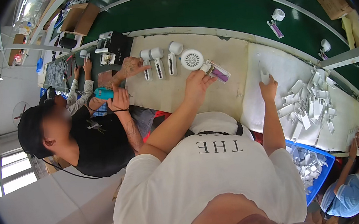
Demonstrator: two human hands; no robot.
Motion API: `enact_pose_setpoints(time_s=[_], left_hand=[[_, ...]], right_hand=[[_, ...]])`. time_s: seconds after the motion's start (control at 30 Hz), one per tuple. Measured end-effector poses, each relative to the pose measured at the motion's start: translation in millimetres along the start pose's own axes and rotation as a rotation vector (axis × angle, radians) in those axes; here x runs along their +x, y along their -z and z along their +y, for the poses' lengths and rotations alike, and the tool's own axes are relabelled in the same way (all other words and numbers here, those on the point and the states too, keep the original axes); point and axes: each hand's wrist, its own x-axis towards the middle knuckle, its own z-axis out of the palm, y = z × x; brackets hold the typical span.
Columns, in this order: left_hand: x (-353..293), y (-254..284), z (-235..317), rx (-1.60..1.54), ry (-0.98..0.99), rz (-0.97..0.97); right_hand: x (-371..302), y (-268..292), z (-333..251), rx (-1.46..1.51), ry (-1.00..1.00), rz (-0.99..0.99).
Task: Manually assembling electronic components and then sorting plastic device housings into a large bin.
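Left hand (197, 85) gripped a white fan (192, 59) with its purple-cored handle (218, 73), laying it right of three handles (159, 61) lined on the desk (177, 94); right hand (268, 88) pinched a white piece (265, 76) beside the heap (309, 98).

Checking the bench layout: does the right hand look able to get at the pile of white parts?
Probably yes: the right hand rests on the white sheet beside the pile of white parts, with nothing between them.

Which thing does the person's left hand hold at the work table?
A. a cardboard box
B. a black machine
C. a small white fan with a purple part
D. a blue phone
C: the left hand grips a small white fan with a purple part, on the beige table.
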Motion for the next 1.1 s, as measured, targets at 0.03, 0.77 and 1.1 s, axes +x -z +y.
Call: enact_pose_setpoints(time_s=[0.03,0.77,1.1], left_hand=[[-1.2,-0.5,0.8,-0.025,-0.023,0.029],[-3.7,-6.5,-8.4,-0.143,-0.281,-0.022],[-8.2,-30.0,24.4,-0.142,-0.371,-0.146]], right_hand=[[-5.2,9.0,-15.2,0.006,0.011,0.001],[-88.5,80.0,-195.8,0.289,1.075,-0.174],[-86.8,87.0,-175.2,0.656,0.586,-0.383]])
